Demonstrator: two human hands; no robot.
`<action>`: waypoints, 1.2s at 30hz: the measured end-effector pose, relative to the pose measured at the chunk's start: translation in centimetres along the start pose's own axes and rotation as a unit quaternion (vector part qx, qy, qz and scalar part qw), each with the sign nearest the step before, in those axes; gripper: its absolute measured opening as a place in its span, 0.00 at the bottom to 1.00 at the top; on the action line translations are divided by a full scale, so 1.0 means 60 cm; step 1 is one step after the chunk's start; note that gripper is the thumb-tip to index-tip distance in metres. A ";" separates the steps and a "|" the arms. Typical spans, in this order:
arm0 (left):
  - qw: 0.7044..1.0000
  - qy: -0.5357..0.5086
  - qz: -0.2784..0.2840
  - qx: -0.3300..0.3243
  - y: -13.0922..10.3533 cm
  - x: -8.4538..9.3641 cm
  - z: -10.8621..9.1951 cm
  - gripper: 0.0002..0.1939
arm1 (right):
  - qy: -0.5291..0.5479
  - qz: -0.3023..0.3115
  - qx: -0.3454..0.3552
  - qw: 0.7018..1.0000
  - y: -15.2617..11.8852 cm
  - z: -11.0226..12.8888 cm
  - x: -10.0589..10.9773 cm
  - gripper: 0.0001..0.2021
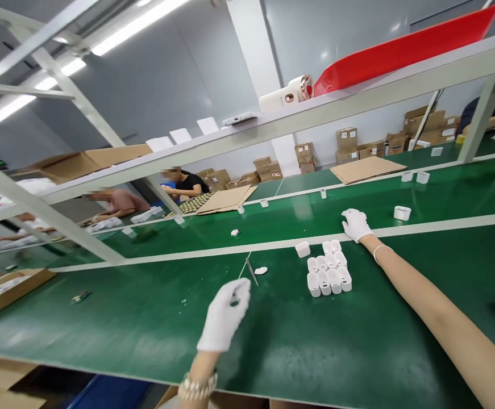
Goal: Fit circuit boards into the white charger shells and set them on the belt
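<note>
My left hand (225,315), in a white glove, hovers over the green tabletop (145,324). Its thumb and fingers curl into a ring; whatever the tips hold is too small to tell. Just beyond it lie metal tweezers (252,271) and a small white oval piece (261,271). My right hand (357,225), also gloved, reaches to the pale strip beside the green belt (285,218), fingers apart with nothing visible in them. Several white cases (329,272) stand grouped between my hands, openings up. One more white case (302,249) is tilted at their upper left.
On the belt are a white case (402,213) and a small white part (235,233). A cardboard box (8,292) is at far left. A shelf rail (247,133) crosses above. People sit beyond, near cardboard sheets (369,169).
</note>
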State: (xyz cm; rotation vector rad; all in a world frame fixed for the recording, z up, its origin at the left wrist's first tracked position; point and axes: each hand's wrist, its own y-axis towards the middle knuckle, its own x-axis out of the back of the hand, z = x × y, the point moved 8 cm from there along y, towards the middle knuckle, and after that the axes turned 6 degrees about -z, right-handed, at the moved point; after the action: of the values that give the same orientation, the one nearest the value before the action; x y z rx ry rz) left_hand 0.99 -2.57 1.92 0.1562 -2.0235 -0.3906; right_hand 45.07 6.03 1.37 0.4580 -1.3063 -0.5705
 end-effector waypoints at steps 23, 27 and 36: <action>0.824 0.148 0.197 -0.510 -0.164 -0.197 -0.340 0.19 | -0.012 0.063 -0.041 0.997 0.015 -0.029 -0.079 0.18; 0.892 0.055 0.211 -0.396 -0.130 -0.136 -0.296 0.13 | -0.009 0.065 -0.037 0.997 0.016 -0.024 -0.075 0.17; 0.950 0.119 -0.066 -0.281 0.001 -0.023 -0.037 0.11 | 0.001 0.073 -0.056 0.996 0.017 -0.027 -0.075 0.13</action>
State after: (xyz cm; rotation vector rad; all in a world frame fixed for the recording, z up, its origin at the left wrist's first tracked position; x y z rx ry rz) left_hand 3.58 -2.60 1.74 -0.0165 -1.5988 -0.9692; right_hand 46.06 9.66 -1.78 0.2684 -1.2871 -0.5186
